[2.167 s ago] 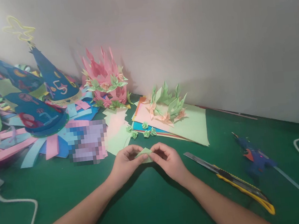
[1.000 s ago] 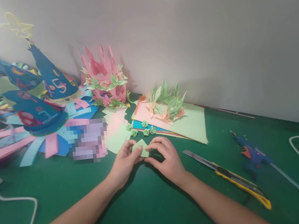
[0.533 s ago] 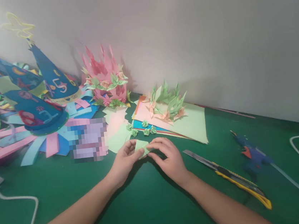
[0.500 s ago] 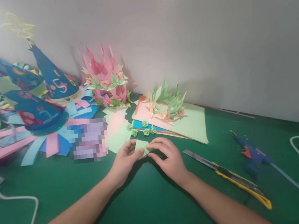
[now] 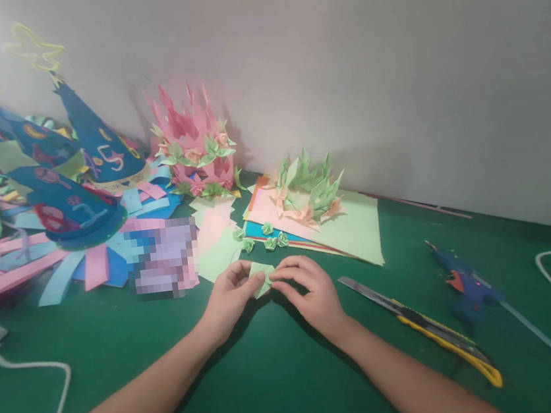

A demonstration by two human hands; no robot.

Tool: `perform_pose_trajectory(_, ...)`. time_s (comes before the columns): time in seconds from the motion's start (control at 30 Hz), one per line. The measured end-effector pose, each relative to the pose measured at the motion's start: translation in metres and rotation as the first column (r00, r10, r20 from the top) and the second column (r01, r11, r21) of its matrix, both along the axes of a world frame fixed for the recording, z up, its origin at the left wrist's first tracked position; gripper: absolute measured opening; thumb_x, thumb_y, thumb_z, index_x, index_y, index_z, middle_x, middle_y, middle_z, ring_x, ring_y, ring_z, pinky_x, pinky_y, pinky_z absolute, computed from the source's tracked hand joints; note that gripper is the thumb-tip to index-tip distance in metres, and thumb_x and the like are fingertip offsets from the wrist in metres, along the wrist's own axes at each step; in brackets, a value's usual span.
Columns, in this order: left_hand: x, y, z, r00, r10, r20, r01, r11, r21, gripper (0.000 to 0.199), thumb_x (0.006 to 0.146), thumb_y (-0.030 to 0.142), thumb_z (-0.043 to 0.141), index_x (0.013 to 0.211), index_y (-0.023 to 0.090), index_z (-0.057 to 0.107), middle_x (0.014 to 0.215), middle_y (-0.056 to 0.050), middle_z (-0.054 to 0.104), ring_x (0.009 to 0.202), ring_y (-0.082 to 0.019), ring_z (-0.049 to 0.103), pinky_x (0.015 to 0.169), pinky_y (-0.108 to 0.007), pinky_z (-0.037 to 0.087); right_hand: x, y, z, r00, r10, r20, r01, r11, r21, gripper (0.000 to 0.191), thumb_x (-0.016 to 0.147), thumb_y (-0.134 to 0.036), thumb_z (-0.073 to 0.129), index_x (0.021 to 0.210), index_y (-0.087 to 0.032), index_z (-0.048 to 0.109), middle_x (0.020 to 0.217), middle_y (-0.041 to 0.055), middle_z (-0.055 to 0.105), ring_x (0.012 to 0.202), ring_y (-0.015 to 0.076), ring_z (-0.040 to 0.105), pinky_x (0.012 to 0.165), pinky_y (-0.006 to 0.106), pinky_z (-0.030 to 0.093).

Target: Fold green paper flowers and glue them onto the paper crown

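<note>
A small light green paper piece is between my two hands, low over the green table. My left hand pinches it with the thumb on top. The fingertips of my right hand are closed on its right edge. Just beyond my hands lie several small green paper roses. Behind them a green leafy paper crown with peach flowers stands on stacked paper sheets.
A yellow box cutter with its blade out and a blue glue gun lie on the right. Pink crowns and blue cone hats stand at the back left, among paper strips. A white cable runs at the left.
The paper piece has turned slightly and shows a smaller face. My right fingertips have drawn closer together at its edge and shifted a little to the left.
</note>
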State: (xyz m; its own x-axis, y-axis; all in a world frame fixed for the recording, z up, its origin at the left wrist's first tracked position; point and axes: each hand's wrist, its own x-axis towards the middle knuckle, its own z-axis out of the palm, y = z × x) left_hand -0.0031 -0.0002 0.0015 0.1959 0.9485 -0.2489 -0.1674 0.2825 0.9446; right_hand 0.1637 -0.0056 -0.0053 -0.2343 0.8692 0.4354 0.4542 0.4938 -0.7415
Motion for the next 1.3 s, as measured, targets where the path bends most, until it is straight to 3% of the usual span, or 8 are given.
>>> perform_pose_trajectory(0.53, 0.0026, -0.0020, 0.0027, 0.998, -0.059, -0.037, 0.060, 0.998, 0.021, 0.026, 0.067, 0.032, 0.071, 0.077, 0.013, 0.055, 0.065, 0.003, 0.057, 0.058, -0.007, 0.048, 0.056, -0.019, 0.038, -0.0014, -0.0013, -0.0020, 0.987, -0.125, -0.097, 0.111, 0.985, -0.135, 0.008, 0.080, -0.019, 0.055, 0.072, -0.020, 0.056, 0.073, 0.0000, 0.059, 0.065, 0.0129, 0.053, 0.063, 0.026, 0.043)
perform_pose_trajectory(1.03, 0.0062, -0.0034, 0.0076, 0.994, 0.005, -0.114, 0.003, 0.997, 0.071, 0.024, 0.064, 0.031, 0.069, 0.068, 0.015, 0.052, 0.059, 0.006, 0.050, 0.052, -0.006, 0.044, 0.051, -0.018, 0.035, -0.0045, -0.0035, -0.0029, 0.981, -0.116, -0.153, 0.088, 0.980, -0.179, 0.007, 0.078, -0.017, 0.056, 0.071, -0.020, 0.055, 0.071, -0.0006, 0.058, 0.065, 0.0125, 0.054, 0.063, 0.024, 0.045)
perform_pose_trajectory(1.3, 0.0062, -0.0037, 0.0063, 0.987, 0.011, -0.162, 0.013, 0.989, 0.145, 0.022, 0.064, 0.026, 0.068, 0.080, 0.016, 0.057, 0.072, 0.002, 0.054, 0.061, -0.008, 0.048, 0.054, -0.019, 0.039, -0.0042, -0.0029, -0.0029, 0.979, -0.105, -0.176, 0.067, 0.975, -0.212, 0.005, 0.078, -0.020, 0.058, 0.073, -0.019, 0.056, 0.072, -0.0005, 0.058, 0.065, 0.0122, 0.054, 0.063, 0.024, 0.045)
